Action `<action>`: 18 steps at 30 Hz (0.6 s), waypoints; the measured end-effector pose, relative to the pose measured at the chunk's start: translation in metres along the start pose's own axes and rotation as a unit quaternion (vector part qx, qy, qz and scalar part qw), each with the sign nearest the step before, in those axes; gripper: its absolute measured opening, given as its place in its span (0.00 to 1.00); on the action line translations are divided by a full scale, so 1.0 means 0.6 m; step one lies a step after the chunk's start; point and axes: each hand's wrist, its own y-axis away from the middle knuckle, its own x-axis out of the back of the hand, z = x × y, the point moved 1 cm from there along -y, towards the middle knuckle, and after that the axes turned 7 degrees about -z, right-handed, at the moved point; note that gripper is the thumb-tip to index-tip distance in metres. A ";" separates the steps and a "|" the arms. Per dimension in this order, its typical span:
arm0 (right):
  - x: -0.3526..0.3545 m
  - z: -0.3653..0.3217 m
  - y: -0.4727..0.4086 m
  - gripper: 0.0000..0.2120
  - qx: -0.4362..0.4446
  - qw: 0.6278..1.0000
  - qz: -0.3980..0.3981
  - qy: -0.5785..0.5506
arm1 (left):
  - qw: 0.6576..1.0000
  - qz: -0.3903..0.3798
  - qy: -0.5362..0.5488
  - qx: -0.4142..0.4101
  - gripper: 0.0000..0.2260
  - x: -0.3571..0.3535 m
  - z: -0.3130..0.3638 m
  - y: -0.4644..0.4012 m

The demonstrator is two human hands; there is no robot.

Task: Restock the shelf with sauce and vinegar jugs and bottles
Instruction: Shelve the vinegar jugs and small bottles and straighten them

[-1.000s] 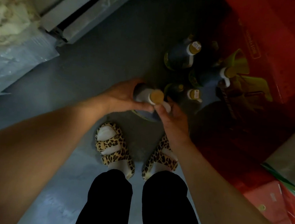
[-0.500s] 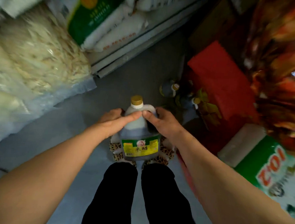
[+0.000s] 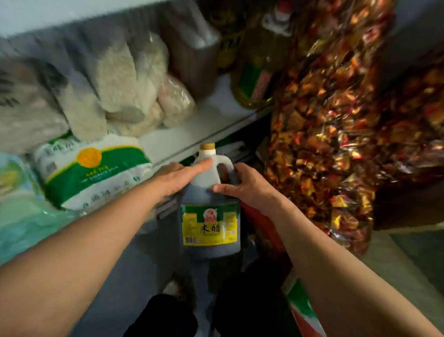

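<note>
head view has the vinegar jug [image 3: 212, 207] upright in mid-air at centre frame, held between both my hands, its gold cap [image 3: 207, 146] toward twelve o'clock and its yellow-green label facing me. my left hand [image 3: 177, 176] presses flat with straight fingers on the jug's shoulder at ten o'clock, while my right hand [image 3: 246, 186] curls round the handle at two o'clock. at twelve o'clock the shelf [image 3: 191, 135] carries blurred grain bags [image 3: 121, 86] and an oil bottle [image 3: 261, 65]; a green-and-white sack [image 3: 93, 174] lies at nine o'clock.
</note>
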 end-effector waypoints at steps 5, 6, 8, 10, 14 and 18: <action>0.095 -0.117 0.050 0.26 0.028 0.994 0.059 -0.090 | 0.997 0.025 -0.014 -0.076 0.60 0.071 0.146 0.071; 0.117 -0.137 0.056 0.25 0.042 0.992 0.063 -0.105 | 0.996 0.031 -0.026 -0.081 0.60 0.081 0.175 0.081; 0.167 -0.177 0.065 0.23 0.067 0.989 0.071 -0.111 | 0.992 0.060 -0.056 -0.098 0.62 0.101 0.236 0.098; 0.222 -0.216 0.072 0.23 0.091 0.988 0.092 -0.085 | 0.984 0.098 -0.092 -0.120 0.62 0.117 0.295 0.113; 0.358 -0.283 0.079 0.26 0.157 0.980 0.111 -0.059 | 0.958 0.176 -0.153 -0.164 0.56 0.143 0.428 0.136; 0.503 -0.341 0.080 0.22 0.229 0.965 0.103 -0.068 | 0.933 0.241 -0.173 -0.206 0.52 0.162 0.569 0.161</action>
